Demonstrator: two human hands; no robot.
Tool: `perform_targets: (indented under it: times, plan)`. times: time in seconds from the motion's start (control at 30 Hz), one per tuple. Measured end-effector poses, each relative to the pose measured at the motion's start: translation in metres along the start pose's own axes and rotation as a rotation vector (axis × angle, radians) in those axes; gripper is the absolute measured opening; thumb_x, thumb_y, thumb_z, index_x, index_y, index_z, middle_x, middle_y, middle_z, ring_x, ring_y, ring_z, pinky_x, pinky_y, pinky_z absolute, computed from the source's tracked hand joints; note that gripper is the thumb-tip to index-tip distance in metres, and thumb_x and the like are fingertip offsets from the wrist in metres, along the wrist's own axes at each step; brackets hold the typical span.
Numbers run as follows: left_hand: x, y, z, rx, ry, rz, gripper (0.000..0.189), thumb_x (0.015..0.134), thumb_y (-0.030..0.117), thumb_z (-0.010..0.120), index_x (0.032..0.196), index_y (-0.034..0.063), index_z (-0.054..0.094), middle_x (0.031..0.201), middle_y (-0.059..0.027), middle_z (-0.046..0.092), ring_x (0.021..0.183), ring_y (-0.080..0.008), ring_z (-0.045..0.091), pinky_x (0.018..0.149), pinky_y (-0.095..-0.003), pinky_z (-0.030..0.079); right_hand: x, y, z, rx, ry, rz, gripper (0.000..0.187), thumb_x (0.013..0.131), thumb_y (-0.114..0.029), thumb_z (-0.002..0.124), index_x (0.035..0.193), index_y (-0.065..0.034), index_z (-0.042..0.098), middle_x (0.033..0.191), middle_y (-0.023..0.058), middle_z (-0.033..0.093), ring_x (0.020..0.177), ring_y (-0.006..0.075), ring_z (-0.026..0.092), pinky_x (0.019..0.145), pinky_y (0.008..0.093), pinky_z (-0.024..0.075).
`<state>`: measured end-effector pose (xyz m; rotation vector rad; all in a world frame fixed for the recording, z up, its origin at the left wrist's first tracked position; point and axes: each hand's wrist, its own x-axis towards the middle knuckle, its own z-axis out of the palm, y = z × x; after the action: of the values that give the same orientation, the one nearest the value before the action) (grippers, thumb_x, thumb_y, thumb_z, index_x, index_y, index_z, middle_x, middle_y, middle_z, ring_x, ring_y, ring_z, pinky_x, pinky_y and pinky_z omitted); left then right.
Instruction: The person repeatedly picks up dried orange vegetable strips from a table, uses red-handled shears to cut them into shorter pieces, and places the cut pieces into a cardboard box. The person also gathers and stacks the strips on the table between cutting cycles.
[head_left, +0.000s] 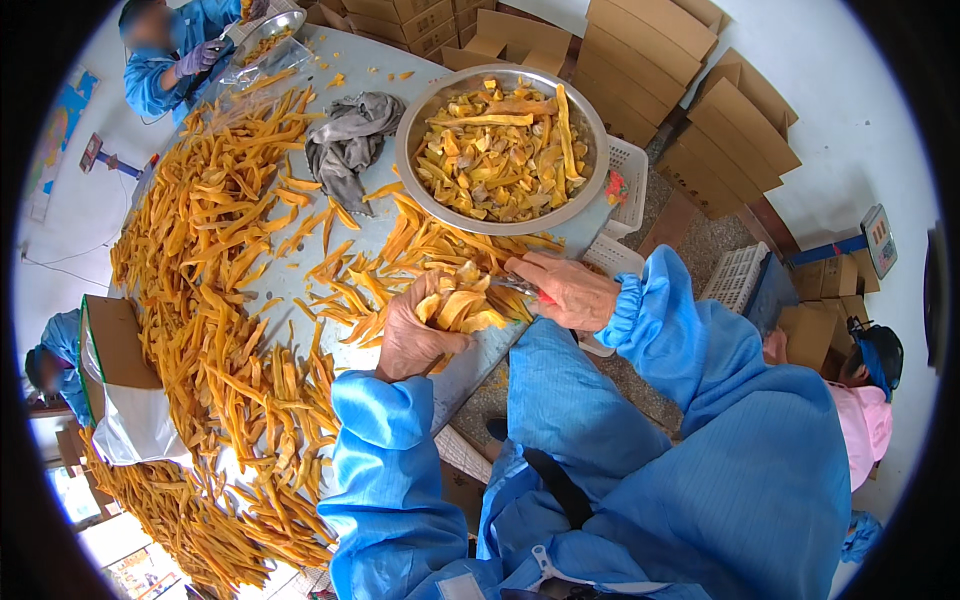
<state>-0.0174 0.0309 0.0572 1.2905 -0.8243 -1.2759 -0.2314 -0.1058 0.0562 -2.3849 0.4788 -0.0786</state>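
Note:
My left hand (412, 334) is closed around a bunch of dried yellow-orange fruit strips (461, 304) at the table's near edge. In my right hand (574, 289) are scissors (517, 283) with red on the handle, their blades pointing at the bunch; whether they touch it I cannot tell. Loose strips lie under and beside both hands. Just beyond stands a round metal basin (409, 176) holding cut pieces and a few long strips. A large heap of dried strips (217, 225) spreads over the left of the metal table (360, 67).
A crumpled grey cloth (352, 142) lies left of the basin. White plastic baskets (630, 184) stand beyond the table's right edge, with cardboard boxes (637, 67) behind. A lined carton (124, 345) is at far left. Co-workers are at upper left, far left and right.

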Motion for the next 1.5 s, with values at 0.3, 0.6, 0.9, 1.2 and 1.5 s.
perform_targets:
  times: [0.3, 0.6, 0.9, 1.2, 1.5]
  plan:
    - [0.012, -0.007, -0.004, 0.169, -0.031, -0.037, 0.072, 0.052, -0.013, 0.077, 0.121, -0.0009, 0.060, 0.103, -0.0009, 0.067, 0.092, -0.0113, 0.061, 0.085, -0.0266, 0.051, -0.004, 0.012, 0.003, -0.080, 0.104, 0.014, 0.027, 0.080, -0.006, 0.066, 0.102, 0.0022, 0.054, 0.087, 0.0208, 0.062, 0.084, 0.0413, 0.062, 0.072, 0.0490, 0.0504]
    - [0.018, -0.012, -0.020, 0.565, 0.068, 0.129, 0.059, 0.055, 0.000, 0.076, 0.112, 0.0004, 0.064, 0.089, -0.0125, 0.071, 0.075, -0.0221, 0.067, 0.076, -0.0316, 0.053, 0.001, 0.025, 0.009, -0.113, 0.081, 0.302, 0.037, 0.079, -0.010, 0.069, 0.113, 0.0016, 0.059, 0.083, 0.0219, 0.066, 0.077, 0.0416, 0.065, 0.070, 0.0513, 0.0509]
    - [0.007, -0.023, -0.006, 0.943, 0.382, 0.198, 0.083, 0.055, 0.005, 0.079, 0.133, -0.0005, 0.051, 0.097, -0.0156, 0.072, 0.085, -0.0272, 0.071, 0.080, -0.0340, 0.055, -0.008, -0.023, 0.002, -0.517, 0.109, 0.197, 0.040, 0.078, -0.004, 0.062, 0.117, 0.0033, 0.054, 0.101, 0.0144, 0.059, 0.096, 0.0312, 0.057, 0.086, 0.0432, 0.0454]
    - [0.000, -0.025, 0.001, 0.967, 0.334, 0.267, 0.095, 0.058, 0.006, 0.076, 0.144, -0.0017, 0.037, 0.093, -0.0193, 0.069, 0.080, -0.0337, 0.069, 0.073, -0.0388, 0.055, -0.004, -0.019, 0.008, -0.631, 0.141, 0.159, 0.045, 0.080, -0.002, 0.061, 0.123, 0.0057, 0.050, 0.106, 0.0163, 0.055, 0.099, 0.0315, 0.052, 0.089, 0.0422, 0.0435]
    - [-0.005, -0.017, -0.002, 0.816, 0.043, 0.069, 0.102, 0.050, -0.002, 0.076, 0.145, -0.0006, 0.037, 0.104, -0.0156, 0.071, 0.094, -0.0252, 0.069, 0.088, -0.0304, 0.052, 0.005, 0.016, -0.004, -0.695, 0.089, -0.156, 0.035, 0.087, -0.009, 0.056, 0.119, 0.0047, 0.052, 0.102, 0.0146, 0.056, 0.102, 0.0289, 0.054, 0.091, 0.0400, 0.0435]
